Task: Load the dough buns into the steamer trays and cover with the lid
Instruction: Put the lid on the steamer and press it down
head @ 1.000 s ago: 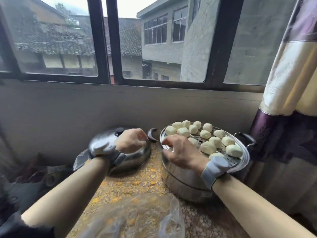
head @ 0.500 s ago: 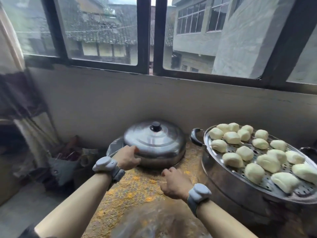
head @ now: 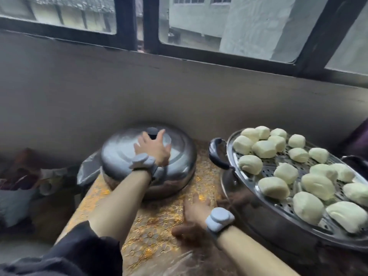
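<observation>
A domed steel lid (head: 179, 156) with a black knob (head: 152, 133) lies on the table at the left of the steamer. My left hand (head: 154, 147) is spread over the dome, fingers straight, fingertips at the knob. The steel steamer tray (head: 264, 170) stands at the right, its perforated floor carrying several pale dough buns (head: 273, 187). A black handle (head: 218, 154) juts from the steamer's left side. My right hand (head: 196, 209) lies open on the tablecloth between lid and steamer, blurred.
A yellow-patterned cloth (head: 157, 220) covers the narrow table, which stands against a grey wall (head: 139, 92) under a window. Clear plastic (head: 179, 263) lies at the near edge. Bags and clutter (head: 22, 182) sit on the floor at the left.
My left hand has gone from the lid's near rim up onto the dome, to the knob. My right hand has opened on the cloth. The view has tilted down and closer.
</observation>
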`<move>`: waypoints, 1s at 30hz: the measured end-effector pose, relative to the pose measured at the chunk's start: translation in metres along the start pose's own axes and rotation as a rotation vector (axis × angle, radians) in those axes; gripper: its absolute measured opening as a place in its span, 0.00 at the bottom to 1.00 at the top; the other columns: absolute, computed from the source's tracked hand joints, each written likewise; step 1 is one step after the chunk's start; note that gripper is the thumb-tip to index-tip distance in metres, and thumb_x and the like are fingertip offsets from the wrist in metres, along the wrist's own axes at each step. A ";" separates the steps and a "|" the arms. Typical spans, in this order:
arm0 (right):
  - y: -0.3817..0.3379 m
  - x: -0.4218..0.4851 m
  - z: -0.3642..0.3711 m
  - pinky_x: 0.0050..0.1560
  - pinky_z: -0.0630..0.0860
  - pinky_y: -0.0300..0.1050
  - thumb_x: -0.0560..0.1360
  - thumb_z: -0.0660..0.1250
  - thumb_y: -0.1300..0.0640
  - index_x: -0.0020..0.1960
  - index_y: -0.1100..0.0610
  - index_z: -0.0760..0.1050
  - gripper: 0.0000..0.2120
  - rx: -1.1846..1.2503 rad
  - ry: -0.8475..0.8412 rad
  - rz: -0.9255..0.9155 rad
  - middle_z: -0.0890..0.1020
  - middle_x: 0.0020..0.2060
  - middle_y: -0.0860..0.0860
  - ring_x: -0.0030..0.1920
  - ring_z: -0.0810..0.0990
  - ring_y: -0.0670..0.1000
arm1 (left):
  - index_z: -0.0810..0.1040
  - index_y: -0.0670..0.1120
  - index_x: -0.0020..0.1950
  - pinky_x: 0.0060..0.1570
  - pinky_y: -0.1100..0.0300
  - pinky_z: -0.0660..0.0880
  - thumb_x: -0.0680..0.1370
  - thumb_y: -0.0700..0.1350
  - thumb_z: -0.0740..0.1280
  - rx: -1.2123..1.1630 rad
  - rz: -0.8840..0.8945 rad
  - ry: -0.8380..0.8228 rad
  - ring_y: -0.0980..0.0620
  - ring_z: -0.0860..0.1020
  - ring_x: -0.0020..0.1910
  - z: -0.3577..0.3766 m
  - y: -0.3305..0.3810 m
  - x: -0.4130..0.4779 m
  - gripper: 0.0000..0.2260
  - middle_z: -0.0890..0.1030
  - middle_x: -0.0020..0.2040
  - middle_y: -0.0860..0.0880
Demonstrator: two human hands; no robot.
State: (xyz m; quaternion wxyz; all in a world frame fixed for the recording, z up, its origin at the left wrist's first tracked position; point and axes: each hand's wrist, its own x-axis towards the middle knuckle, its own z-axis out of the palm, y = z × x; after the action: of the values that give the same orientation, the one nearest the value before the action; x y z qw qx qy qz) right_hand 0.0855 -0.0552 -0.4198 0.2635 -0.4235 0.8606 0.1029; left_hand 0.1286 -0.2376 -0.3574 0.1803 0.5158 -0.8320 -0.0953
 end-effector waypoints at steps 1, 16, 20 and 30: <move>0.006 0.003 0.001 0.73 0.49 0.71 0.81 0.60 0.41 0.81 0.52 0.43 0.38 -0.010 -0.005 0.000 0.44 0.80 0.58 0.75 0.45 0.75 | 0.62 0.61 0.74 0.66 0.41 0.61 0.77 0.59 0.60 -0.003 -0.024 -0.010 0.36 0.63 0.70 0.011 0.007 0.009 0.25 0.65 0.72 0.37; 0.012 -0.036 -0.007 0.70 0.59 0.66 0.76 0.66 0.40 0.79 0.50 0.56 0.37 -0.106 0.085 -0.052 0.53 0.78 0.57 0.72 0.56 0.75 | 0.75 0.59 0.59 0.66 0.40 0.59 0.76 0.40 0.58 -0.059 -0.169 0.312 0.38 0.67 0.61 -0.028 0.000 0.004 0.18 0.71 0.60 0.39; 0.004 -0.065 -0.013 0.70 0.59 0.68 0.75 0.67 0.43 0.74 0.54 0.64 0.31 -0.113 0.094 -0.179 0.58 0.77 0.55 0.74 0.52 0.74 | 0.74 0.58 0.60 0.64 0.39 0.61 0.75 0.39 0.58 0.004 -0.162 0.361 0.38 0.68 0.58 -0.073 -0.008 -0.002 0.19 0.71 0.57 0.39; 0.018 -0.181 -0.115 0.62 0.74 0.55 0.76 0.63 0.44 0.64 0.58 0.71 0.23 -0.078 0.527 -0.359 0.76 0.61 0.58 0.62 0.74 0.61 | 0.74 0.54 0.62 0.66 0.32 0.56 0.74 0.41 0.61 -0.057 0.000 0.580 0.36 0.68 0.60 -0.224 0.038 -0.055 0.18 0.71 0.58 0.36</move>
State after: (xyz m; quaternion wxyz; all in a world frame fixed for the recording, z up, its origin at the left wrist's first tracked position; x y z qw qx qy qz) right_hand 0.1200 0.0320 -0.2259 0.0292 -0.5905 0.8061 -0.0255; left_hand 0.2087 -0.1653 -0.1497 0.4250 0.5162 -0.7429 0.0327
